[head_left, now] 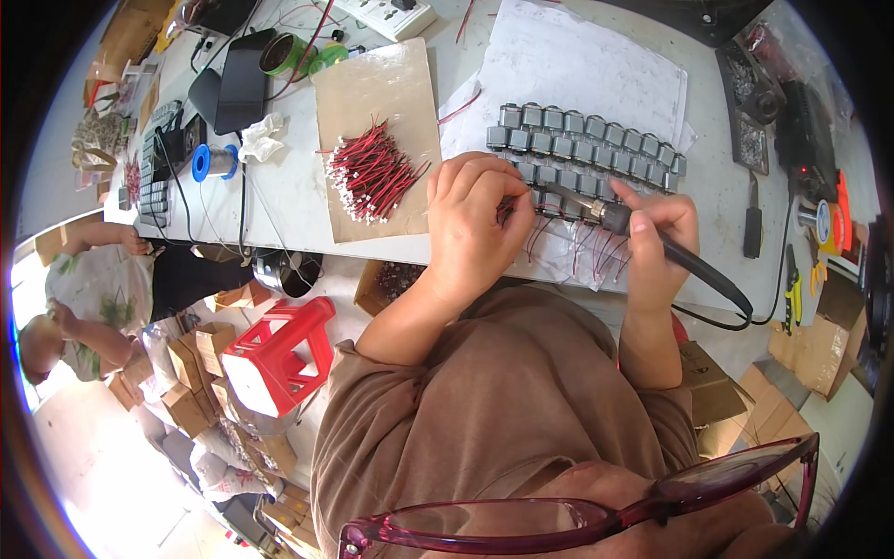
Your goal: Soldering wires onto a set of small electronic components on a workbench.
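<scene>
My right hand (660, 238) is closed round a soldering iron (615, 217), its tip pointing left toward rows of small grey metal motor-like parts (577, 149). Closed in a pinch beside the tip, my left hand (479, 207) has a bit of dark red wire showing between thumb and fingers; the wire's end is hidden. Thin red and black wires hang from the nearest row over the table's front edge. To the left of my left hand, a heap of short red wires with white connectors (372, 172) lies on a brown board (377, 74).
White paper sheets (596, 61) lie under the parts. A blue solder spool (214, 162), a black phone (244, 81) and a green tin (286, 56) stand left. Tools and another spool (824, 224) are at right. A red stool (279, 359) and another person (102, 289) are at lower left.
</scene>
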`<state>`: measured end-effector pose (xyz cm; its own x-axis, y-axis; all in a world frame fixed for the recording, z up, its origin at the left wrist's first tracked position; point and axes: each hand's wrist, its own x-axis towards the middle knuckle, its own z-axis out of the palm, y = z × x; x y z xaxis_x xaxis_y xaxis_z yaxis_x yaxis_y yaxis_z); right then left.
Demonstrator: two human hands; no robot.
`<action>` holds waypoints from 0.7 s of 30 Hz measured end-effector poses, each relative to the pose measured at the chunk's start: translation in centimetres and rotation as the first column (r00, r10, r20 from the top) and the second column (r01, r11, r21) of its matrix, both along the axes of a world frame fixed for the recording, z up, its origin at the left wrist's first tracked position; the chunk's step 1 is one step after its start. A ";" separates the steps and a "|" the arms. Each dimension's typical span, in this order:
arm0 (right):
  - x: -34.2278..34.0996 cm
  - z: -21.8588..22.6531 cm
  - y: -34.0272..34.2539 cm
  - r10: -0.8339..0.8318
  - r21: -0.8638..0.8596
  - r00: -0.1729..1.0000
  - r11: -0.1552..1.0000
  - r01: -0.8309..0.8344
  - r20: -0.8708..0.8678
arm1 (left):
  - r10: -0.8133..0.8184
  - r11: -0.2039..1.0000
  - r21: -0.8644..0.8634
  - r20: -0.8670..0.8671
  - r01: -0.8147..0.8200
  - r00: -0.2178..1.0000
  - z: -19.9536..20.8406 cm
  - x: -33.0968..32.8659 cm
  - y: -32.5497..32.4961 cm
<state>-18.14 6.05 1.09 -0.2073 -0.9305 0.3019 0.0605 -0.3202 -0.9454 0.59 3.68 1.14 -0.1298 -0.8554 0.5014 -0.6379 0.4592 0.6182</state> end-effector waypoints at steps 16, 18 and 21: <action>-0.5 0.0 0.0 -0.006 0.045 0.997 0.999 0.003 0.071 | -0.102 0.994 -0.027 0.030 0.103 0.994 3.3 2.3 -1.5; -0.6 0.1 0.0 -0.006 0.040 0.998 0.999 0.003 0.069 | -0.091 0.996 -0.007 0.201 0.094 0.975 3.8 4.6 -4.6; -0.5 0.1 -0.1 0.003 0.033 0.997 0.999 -0.005 0.072 | -0.090 0.996 0.040 0.416 0.080 0.905 3.5 5.1 -7.4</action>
<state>-18.66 5.96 1.17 -0.2236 -0.9407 0.2551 0.1302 -0.2882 -0.9487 5.66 -3.74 4.62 -0.3957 -0.8416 0.3675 -0.7986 0.5130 0.3149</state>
